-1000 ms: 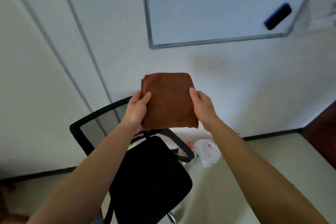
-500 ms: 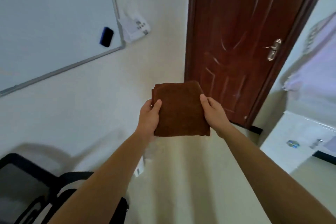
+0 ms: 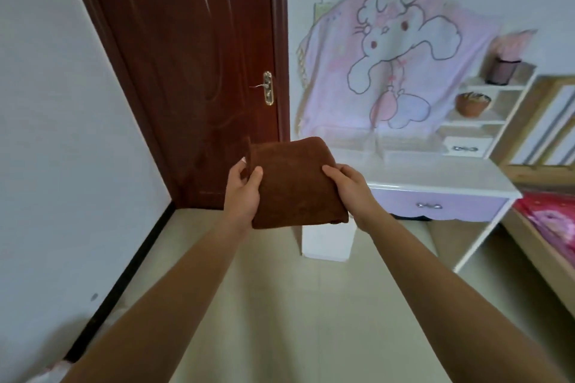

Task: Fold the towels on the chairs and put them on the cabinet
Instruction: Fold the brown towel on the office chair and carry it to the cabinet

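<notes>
Since the earlier frames the view has swung rightward, from the whiteboard wall and black chair, past the door, to a furnished corner, while both hands have kept the same grip on the towel. Held in mid-air at the centre is the brown, thick-piled towel folded into a rough square (image 3: 295, 180), raised in front of the chest, clear of all furniture. On the towel's left edge the left hand (image 3: 242, 193) is closed, thumb on top and fingers curled underneath. Opposite it, the right hand (image 3: 348, 190) clamps the right edge, thumb lying across the upper face and the fingers hidden below. So the towel sits directly between the two hands, touching both.

Behind the towel to the left stands a dark red-brown wooden door (image 3: 193, 56) with a brass lever handle (image 3: 266, 88). Just beyond and to the right is a white cabinet with lilac drawer fronts (image 3: 435, 174), its top surface lying past the towel's far edge. A pink cloth printed with a cartoon animal (image 3: 395, 56) hangs over the cabinet's back. Pale tiled floor (image 3: 295, 305) stretches below the forearms.
</notes>
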Tool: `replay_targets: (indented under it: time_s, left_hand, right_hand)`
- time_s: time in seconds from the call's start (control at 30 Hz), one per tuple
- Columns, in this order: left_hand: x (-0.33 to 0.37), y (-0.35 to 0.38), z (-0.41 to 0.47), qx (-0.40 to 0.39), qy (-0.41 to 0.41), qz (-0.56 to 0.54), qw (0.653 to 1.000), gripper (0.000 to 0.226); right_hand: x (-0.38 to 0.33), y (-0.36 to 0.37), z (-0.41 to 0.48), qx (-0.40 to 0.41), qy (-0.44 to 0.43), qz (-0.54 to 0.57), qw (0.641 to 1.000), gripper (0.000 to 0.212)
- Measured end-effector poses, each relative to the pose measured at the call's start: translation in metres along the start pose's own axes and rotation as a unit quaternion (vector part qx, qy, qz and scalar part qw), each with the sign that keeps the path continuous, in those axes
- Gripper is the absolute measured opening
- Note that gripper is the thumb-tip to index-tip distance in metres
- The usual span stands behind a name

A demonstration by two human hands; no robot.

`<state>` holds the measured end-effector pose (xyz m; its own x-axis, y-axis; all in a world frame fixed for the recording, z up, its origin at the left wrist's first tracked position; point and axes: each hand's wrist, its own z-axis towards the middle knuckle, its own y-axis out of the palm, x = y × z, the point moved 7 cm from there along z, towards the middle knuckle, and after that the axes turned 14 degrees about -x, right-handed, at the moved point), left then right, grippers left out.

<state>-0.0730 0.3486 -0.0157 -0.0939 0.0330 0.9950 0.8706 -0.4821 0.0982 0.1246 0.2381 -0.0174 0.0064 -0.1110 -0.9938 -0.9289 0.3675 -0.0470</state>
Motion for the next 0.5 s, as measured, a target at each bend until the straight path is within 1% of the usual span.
replay_targets:
  time_s: [0.1,0.17,0.3,0.4,0.5]
  left_hand:
    - [-0.008,0.063,0.034,-0.057,-0.006,-0.014,0.998,0.056]
    - [-0.021,0.104,0.068,-0.086,-0.012,-0.012,0.996,0.057]
    - [-0.049,0.168,0.135,-0.134,-0.009,0.027,0.991,0.044]
    - [-0.072,0.209,0.195,-0.169,-0.013,0.062,0.984,0.042]
    - [-0.096,0.258,0.276,-0.194,-0.027,0.039,0.98,0.037]
  right_hand:
    - [0.009,-0.063,0.014,0.016,0.023,0.014,1.0,0.026]
    - [0.018,-0.107,0.033,0.025,0.03,0.025,0.999,0.027]
    - [0.046,-0.173,0.078,0.047,0.053,0.047,0.996,0.029]
    - [0.064,-0.217,0.118,0.052,0.081,0.063,0.993,0.034]
    - [0.069,-0.272,0.178,0.072,0.087,0.068,0.991,0.031]
